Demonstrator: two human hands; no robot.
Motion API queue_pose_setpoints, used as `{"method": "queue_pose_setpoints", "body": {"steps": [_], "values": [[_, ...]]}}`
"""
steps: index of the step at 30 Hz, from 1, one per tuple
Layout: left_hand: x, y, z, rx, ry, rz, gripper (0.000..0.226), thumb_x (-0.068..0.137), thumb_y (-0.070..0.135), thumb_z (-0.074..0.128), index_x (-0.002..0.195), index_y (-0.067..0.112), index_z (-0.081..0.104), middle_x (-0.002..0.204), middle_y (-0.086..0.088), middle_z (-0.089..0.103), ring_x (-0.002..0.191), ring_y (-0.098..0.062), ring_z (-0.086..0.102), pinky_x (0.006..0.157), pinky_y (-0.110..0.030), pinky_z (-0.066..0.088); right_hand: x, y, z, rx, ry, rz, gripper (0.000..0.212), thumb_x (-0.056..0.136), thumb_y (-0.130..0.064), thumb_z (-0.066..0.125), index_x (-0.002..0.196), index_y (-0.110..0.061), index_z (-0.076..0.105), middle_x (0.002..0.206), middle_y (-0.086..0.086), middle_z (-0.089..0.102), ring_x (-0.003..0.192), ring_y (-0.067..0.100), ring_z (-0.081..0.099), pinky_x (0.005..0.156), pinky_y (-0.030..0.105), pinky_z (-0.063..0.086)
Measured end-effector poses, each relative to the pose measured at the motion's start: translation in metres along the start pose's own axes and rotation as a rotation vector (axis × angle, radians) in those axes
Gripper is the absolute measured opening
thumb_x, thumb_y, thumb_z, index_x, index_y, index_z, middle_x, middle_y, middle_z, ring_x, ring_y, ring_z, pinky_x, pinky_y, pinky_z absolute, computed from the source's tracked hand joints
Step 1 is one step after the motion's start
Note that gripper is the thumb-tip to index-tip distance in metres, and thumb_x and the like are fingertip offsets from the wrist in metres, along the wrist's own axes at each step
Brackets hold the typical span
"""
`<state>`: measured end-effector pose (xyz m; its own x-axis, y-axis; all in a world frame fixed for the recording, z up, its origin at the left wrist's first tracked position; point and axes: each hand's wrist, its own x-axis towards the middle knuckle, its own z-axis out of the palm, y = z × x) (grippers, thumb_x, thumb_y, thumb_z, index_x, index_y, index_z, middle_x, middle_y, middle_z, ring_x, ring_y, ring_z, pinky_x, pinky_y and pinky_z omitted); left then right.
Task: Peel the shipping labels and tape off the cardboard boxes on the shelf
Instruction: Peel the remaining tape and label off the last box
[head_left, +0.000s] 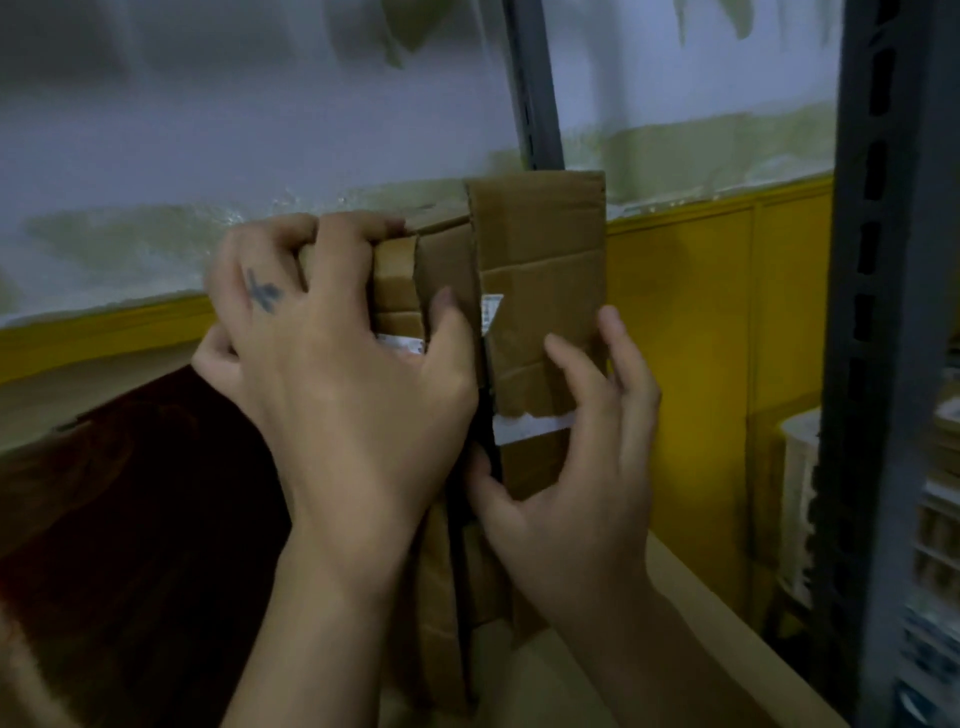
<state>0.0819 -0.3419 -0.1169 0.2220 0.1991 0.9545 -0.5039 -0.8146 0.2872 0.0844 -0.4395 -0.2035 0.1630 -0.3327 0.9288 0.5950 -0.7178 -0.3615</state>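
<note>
A brown cardboard box (540, 244) stands upright on the shelf, its flaps split by a dark gap. My left hand (337, 353) grips the top edge of the left part, fingers curled over it and thumb pressed on the front. My right hand (576, 467) holds the right flap, thumb at the gap edge and fingers bent against its face and right side. A torn white label strip (530, 428) crosses that flap. A smaller label scrap (491, 312) sits at the gap. Brown tape (392, 270) runs down under my left fingers.
Grey slotted shelf posts rise behind the box (535, 83) and close at the right (883, 312). A dark brown box (130, 519) fills the lower left. The pale shelf board (691, 597) runs under the box. Stacked goods (935, 519) lie beyond the right post.
</note>
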Motion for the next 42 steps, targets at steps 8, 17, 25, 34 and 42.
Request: {"method": "queue_pose_setpoints", "body": {"steps": [8, 17, 25, 34, 42], "values": [[-0.001, 0.002, -0.001, 0.010, -0.006, -0.015, 0.043, 0.075, 0.043, 0.061, 0.116, 0.030, 0.061, 0.126, -0.005, 0.049, 0.129, -0.023, 0.036, 0.090, -0.038, 0.022, 0.001, -0.001, -0.012, -0.058, 0.136, -0.105, 0.025, 0.078, -0.025, 0.072, 0.085, -0.001, 0.069, 0.094, 0.011, 0.065, 0.093, 0.021, 0.060, 0.084, 0.021, 0.045], [-0.004, 0.005, -0.002, 0.006, -0.039, 0.007, 0.044, 0.075, 0.041, 0.061, 0.118, 0.028, 0.060, 0.123, -0.005, 0.048, 0.129, -0.024, 0.037, 0.092, -0.040, 0.023, 0.000, -0.003, -0.016, 0.015, 0.110, -0.115, 0.014, 0.084, -0.016, 0.069, 0.076, -0.004, 0.068, 0.079, 0.006, 0.063, 0.076, 0.018, 0.058, 0.063, 0.030, 0.046], [-0.003, 0.005, -0.004, 0.017, -0.047, 0.010, 0.046, 0.073, 0.042, 0.062, 0.117, 0.028, 0.060, 0.122, -0.004, 0.047, 0.128, -0.024, 0.037, 0.091, -0.041, 0.025, 0.007, -0.017, -0.029, 0.264, -0.109, 0.247, 0.009, 0.082, -0.021, 0.069, 0.074, -0.019, 0.067, 0.068, -0.013, 0.062, 0.065, 0.003, 0.059, 0.054, 0.006, 0.041], [-0.001, 0.005, -0.009, -0.001, -0.202, 0.107, 0.067, 0.074, 0.049, 0.065, 0.136, 0.028, 0.049, 0.135, -0.006, 0.044, 0.136, -0.027, 0.030, 0.100, -0.059, 0.038, 0.038, -0.007, -0.048, 0.332, -0.418, 0.466, 0.022, 0.082, -0.015, 0.073, 0.064, -0.024, 0.063, 0.061, -0.010, 0.063, 0.055, 0.002, 0.055, 0.052, 0.015, 0.045], [-0.063, 0.003, -0.027, -0.139, -0.280, 0.336, 0.057, 0.084, 0.031, 0.070, 0.136, 0.022, 0.049, 0.157, -0.006, 0.018, 0.151, -0.031, 0.012, 0.111, -0.066, 0.027, 0.046, -0.014, -0.063, 0.448, -0.603, 0.639, 0.010, 0.086, -0.013, 0.069, 0.077, -0.017, 0.072, 0.071, -0.002, 0.072, 0.067, 0.008, 0.068, 0.061, 0.021, 0.054]]}}
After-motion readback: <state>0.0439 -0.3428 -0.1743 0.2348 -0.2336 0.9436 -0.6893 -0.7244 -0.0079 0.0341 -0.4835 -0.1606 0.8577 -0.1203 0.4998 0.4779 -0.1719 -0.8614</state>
